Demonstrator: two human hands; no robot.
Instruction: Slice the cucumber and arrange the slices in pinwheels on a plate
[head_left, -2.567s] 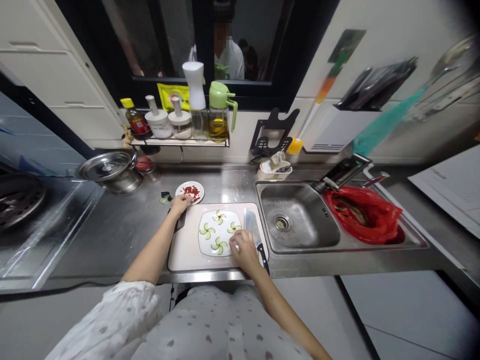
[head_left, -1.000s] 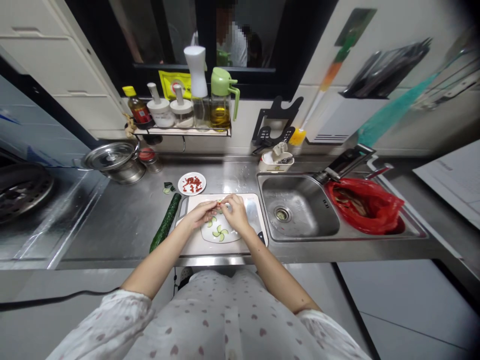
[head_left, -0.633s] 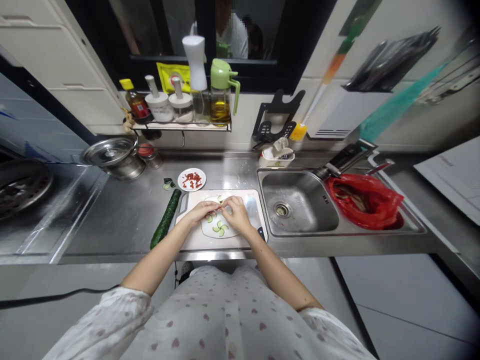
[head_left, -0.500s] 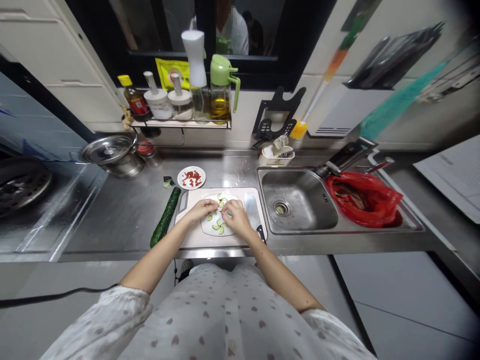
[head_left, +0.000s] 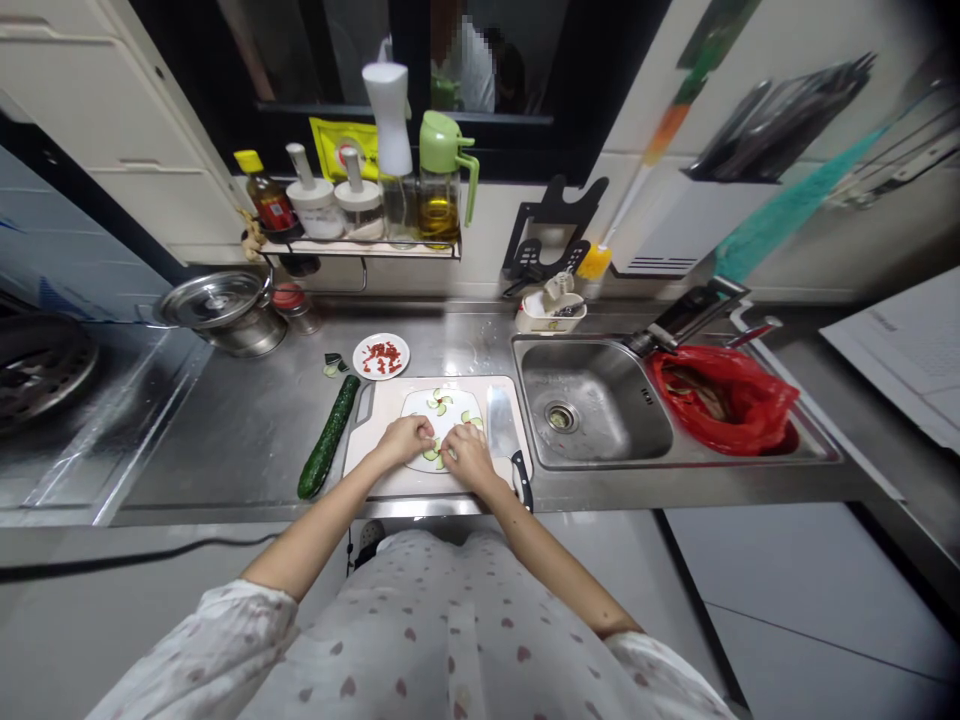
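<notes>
A white plate (head_left: 456, 415) with green cucumber slices arranged in small pinwheels sits on a pale cutting board (head_left: 379, 405). My left hand (head_left: 406, 440) and my right hand (head_left: 469, 457) meet over the plate's near edge, fingers curled in a pinch over the slices there. What they pinch is too small to make out. A whole cucumber (head_left: 328, 437) lies left of the board. A cleaver (head_left: 503, 437) rests on the board's right side. A small dish of chopped red chili (head_left: 381, 356) stands behind the board.
A steel sink (head_left: 592, 412) lies to the right, with a red plastic bag (head_left: 724, 397) beside it. A lidded pot (head_left: 217, 312) sits at back left. A shelf of bottles and jars (head_left: 360, 245) hangs on the wall. A person shows in the window.
Both hands have moved from the plate's far edge to its near edge, uncovering the far slices. Earlier the left hand came back from the chili dish.
</notes>
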